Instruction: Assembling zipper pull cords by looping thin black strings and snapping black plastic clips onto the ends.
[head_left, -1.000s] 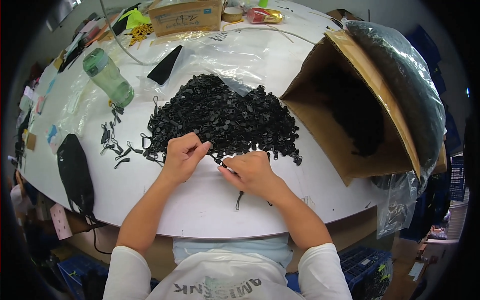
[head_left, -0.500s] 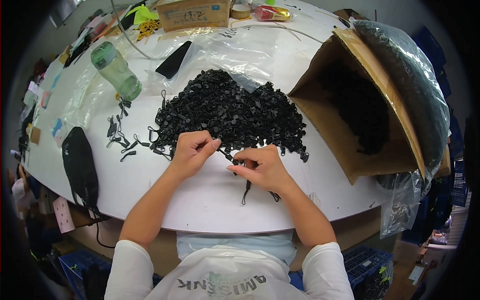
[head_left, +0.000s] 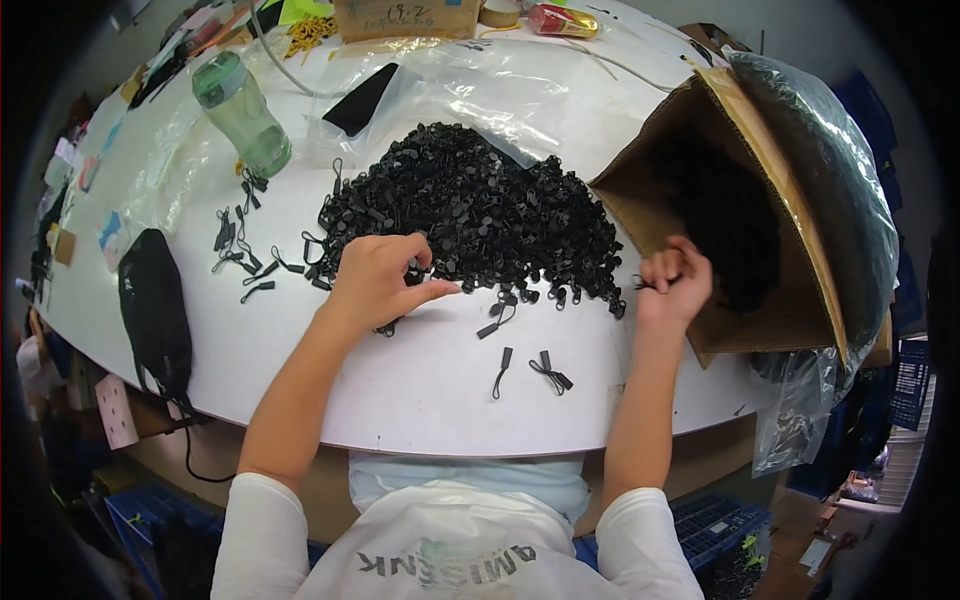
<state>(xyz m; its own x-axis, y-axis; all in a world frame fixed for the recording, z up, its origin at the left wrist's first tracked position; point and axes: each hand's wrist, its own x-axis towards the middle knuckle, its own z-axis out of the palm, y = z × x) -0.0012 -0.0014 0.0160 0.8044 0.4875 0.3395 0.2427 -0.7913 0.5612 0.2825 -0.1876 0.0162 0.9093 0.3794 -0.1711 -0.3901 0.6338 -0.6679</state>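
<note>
A large heap of small black zipper pulls (head_left: 470,205) is piled on the white table (head_left: 440,400). At the heap's near left edge is my left hand (head_left: 375,280), its thumb and fingers apart in a C shape over the pieces. My right hand (head_left: 678,283) is off to the right, in front of the cardboard box's opening. Its fingers are curled closed, and a bit of a black cord pull (head_left: 643,283) sticks out on the left side. Several loose cord pulls (head_left: 502,372) lie on the table between my forearms.
The tilted cardboard box (head_left: 640,175) at right holds more black pieces. More cord pulls (head_left: 262,270) are scattered left of the heap. A green bottle (head_left: 243,115), a black phone (head_left: 362,100), clear plastic bags (head_left: 480,85) and a black pouch (head_left: 155,310) also occupy the table.
My hands were together in front of the heap, working on small black pieces. Now my right hand has moved right to the box, and my left hand has opened beside the heap.
</note>
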